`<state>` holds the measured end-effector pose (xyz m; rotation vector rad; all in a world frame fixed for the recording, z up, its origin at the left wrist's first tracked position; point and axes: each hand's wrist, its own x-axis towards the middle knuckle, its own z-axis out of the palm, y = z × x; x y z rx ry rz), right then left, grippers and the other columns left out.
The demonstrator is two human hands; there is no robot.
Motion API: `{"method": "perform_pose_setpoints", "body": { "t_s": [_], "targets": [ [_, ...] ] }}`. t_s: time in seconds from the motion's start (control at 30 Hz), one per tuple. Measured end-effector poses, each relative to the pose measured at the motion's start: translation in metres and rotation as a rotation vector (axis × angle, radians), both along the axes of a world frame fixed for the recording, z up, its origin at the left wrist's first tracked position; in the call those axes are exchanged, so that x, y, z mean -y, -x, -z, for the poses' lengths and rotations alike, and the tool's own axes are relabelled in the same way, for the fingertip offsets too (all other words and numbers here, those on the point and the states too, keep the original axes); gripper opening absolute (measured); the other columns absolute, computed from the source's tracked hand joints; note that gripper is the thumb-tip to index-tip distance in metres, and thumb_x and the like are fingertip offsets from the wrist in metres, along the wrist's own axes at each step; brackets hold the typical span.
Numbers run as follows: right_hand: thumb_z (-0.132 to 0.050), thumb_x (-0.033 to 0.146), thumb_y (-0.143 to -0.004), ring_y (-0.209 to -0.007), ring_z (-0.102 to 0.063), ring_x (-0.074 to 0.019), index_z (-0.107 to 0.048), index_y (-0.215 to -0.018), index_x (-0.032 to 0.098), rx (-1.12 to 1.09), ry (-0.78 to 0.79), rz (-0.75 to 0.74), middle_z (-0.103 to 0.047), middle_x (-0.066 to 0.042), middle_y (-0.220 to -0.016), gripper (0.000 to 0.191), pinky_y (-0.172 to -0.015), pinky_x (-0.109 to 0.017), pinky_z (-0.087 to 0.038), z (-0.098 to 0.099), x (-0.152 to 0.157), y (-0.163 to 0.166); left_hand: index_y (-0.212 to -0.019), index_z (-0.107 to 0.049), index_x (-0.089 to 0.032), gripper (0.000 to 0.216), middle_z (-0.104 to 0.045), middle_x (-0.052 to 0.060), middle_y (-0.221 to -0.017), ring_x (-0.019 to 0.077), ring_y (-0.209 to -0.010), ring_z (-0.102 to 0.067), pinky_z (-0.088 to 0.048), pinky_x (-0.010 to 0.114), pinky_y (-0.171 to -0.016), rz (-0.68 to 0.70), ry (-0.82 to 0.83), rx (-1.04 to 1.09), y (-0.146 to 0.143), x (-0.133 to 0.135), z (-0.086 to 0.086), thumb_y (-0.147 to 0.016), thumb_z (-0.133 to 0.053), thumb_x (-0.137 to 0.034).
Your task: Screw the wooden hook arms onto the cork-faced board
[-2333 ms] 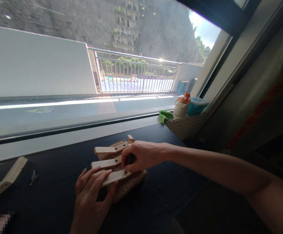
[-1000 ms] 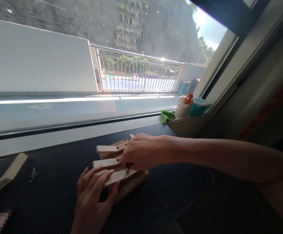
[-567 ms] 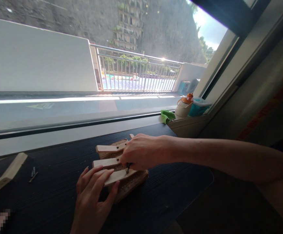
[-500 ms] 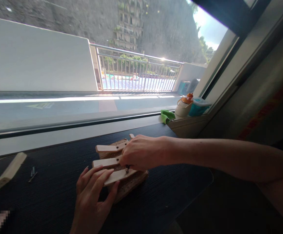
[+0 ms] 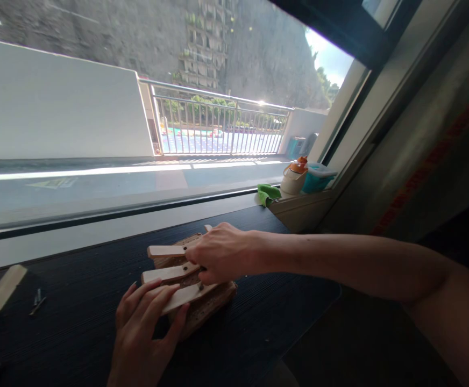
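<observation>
My left hand (image 5: pixel 143 322) grips the near pale wooden strip (image 5: pixel 183 298), fingers over its top and thumb along its near side. That strip lies across a rough brown wooden block (image 5: pixel 214 307). Beyond it, a middle strip (image 5: pixel 160 274) and a far strip (image 5: pixel 164 251) rest across the block, each with a dark screw head or hole. My right hand (image 5: pixel 224 252) is closed above the strips' right part, its fingers near a dark screw (image 5: pixel 201 286) in the near strip. Whatever it holds is hidden by the fingers.
On the dark table (image 5: pixel 93 285), a loose angled wooden strip (image 5: pixel 2 294) and several screws (image 5: pixel 37 302) lie at left. A green cloth (image 5: pixel 267 194), a cream bottle with an orange top (image 5: pixel 293 177) and a teal container (image 5: pixel 315 179) stand by the window.
The view has shifted slightly, so the table things appear further left. My right hand has turned a little and its fingers sit slightly off the near strip's screw. My left hand keeps its hold.
</observation>
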<state>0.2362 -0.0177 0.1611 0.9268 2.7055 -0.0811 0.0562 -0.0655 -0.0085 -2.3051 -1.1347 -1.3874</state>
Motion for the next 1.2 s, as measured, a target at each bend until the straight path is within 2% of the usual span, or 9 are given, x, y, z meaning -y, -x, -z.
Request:
{"method": "perform_pose_setpoints", "body": {
  "t_s": [0.1, 0.23, 0.33, 0.43, 0.57, 0.67, 0.83, 0.97, 1.2],
  "targets": [
    [-0.051, 0.016, -0.082, -0.089, -0.063, -0.0213, -0.062, -0.093, 0.015, -0.018, 0.017, -0.092, -0.068, -0.008, -0.094, 0.016, -0.068, -0.031, -0.045, -0.006, 0.004, 0.005, -0.101, -0.059, -0.018, 0.029, -0.068, 0.009, -0.092, 0.0274, -0.098, -0.059, -0.039, 0.054, -0.096, 0.001, 0.005, -0.001, 0.0, 0.001, 0.001, -0.074, -0.068, -0.017],
    [-0.046, 0.008, -0.085, -0.088, -0.063, -0.0227, -0.063, -0.081, 0.011, 0.064, 0.007, -0.113, -0.068, -0.01, -0.09, 0.018, -0.069, -0.032, -0.046, -0.01, 0.006, 0.013, -0.103, -0.059, -0.018, 0.03, -0.068, 0.009, -0.094, 0.0272, -0.099, -0.059, -0.039, 0.053, -0.096, 0.001, 0.023, -0.003, 0.0, 0.001, 0.0, -0.074, -0.068, -0.017],
    [-0.048, 0.008, -0.085, -0.089, -0.064, -0.0234, -0.064, -0.079, 0.01, 0.064, -0.012, -0.116, -0.069, -0.011, -0.089, 0.017, -0.074, -0.036, -0.046, -0.002, 0.004, 0.016, -0.102, -0.059, -0.019, 0.03, -0.068, 0.008, -0.092, 0.0272, -0.099, -0.059, -0.039, 0.053, -0.096, 0.002, 0.026, 0.003, 0.0, 0.001, 0.0, -0.074, -0.068, -0.018],
    [-0.049, 0.015, -0.086, -0.083, -0.065, -0.0244, -0.064, -0.075, 0.012, 0.017, -0.031, -0.076, -0.069, -0.011, -0.08, 0.019, -0.068, -0.035, -0.047, 0.008, 0.001, 0.014, -0.102, -0.059, -0.02, 0.03, -0.068, 0.008, -0.092, 0.0271, -0.099, -0.059, -0.039, 0.053, -0.097, -0.002, 0.037, -0.001, 0.0, 0.001, 0.0, -0.074, -0.068, -0.018],
    [-0.051, 0.021, -0.084, -0.083, -0.065, -0.0238, -0.064, -0.083, 0.012, 0.012, -0.013, -0.03, -0.069, -0.011, -0.085, 0.016, -0.062, -0.032, -0.045, 0.007, -0.001, 0.009, -0.102, -0.059, -0.019, 0.03, -0.068, 0.008, -0.092, 0.0273, -0.099, -0.059, -0.038, 0.054, -0.097, -0.001, 0.029, -0.003, 0.0, 0.0, 0.001, -0.074, -0.068, -0.018],
    [-0.056, 0.02, -0.08, -0.082, -0.063, -0.0224, -0.063, -0.093, 0.013, 0.014, 0.028, -0.084, -0.068, -0.008, -0.089, 0.017, -0.061, -0.031, -0.044, -0.002, -0.001, 0.006, -0.103, -0.058, -0.018, 0.031, -0.068, 0.008, -0.092, 0.0275, -0.099, -0.059, -0.038, 0.054, -0.097, -0.008, 0.02, -0.003, 0.0, 0.0, 0.001, -0.073, -0.068, -0.018],
    [-0.045, 0.011, -0.087, -0.085, -0.063, -0.0214, -0.063, -0.093, 0.013, 0.035, 0.036, -0.137, -0.068, -0.007, -0.087, 0.019, -0.061, -0.031, -0.042, -0.012, 0.004, 0.009, -0.103, -0.058, -0.018, 0.031, -0.067, 0.009, -0.094, 0.0277, -0.099, -0.058, -0.039, 0.055, -0.096, -0.005, 0.03, 0.0, 0.0, 0.001, 0.0, -0.073, -0.069, -0.018],
    [-0.045, 0.009, -0.086, -0.086, -0.063, -0.0212, -0.064, -0.09, 0.012, 0.024, 0.051, -0.172, -0.068, -0.009, -0.086, 0.02, -0.062, -0.03, -0.043, -0.008, 0.009, 0.012, -0.104, -0.058, -0.017, 0.032, -0.066, 0.009, -0.093, 0.0272, -0.098, -0.058, -0.04, 0.054, -0.096, -0.011, 0.029, -0.002, -0.002, 0.002, -0.003, -0.073, -0.068, -0.017],
    [-0.047, 0.024, -0.086, -0.085, -0.064, -0.0264, -0.064, -0.087, 0.014, -0.038, -0.02, -0.038, -0.069, -0.011, -0.086, 0.02, -0.065, -0.038, -0.047, 0.006, 0.003, 0.013, -0.108, -0.056, -0.02, 0.037, -0.068, 0.009, -0.097, 0.0274, -0.101, -0.058, -0.038, 0.054, -0.099, -0.025, 0.056, 0.007, 0.0, 0.002, 0.0, -0.073, -0.069, -0.018]
  ]
}}
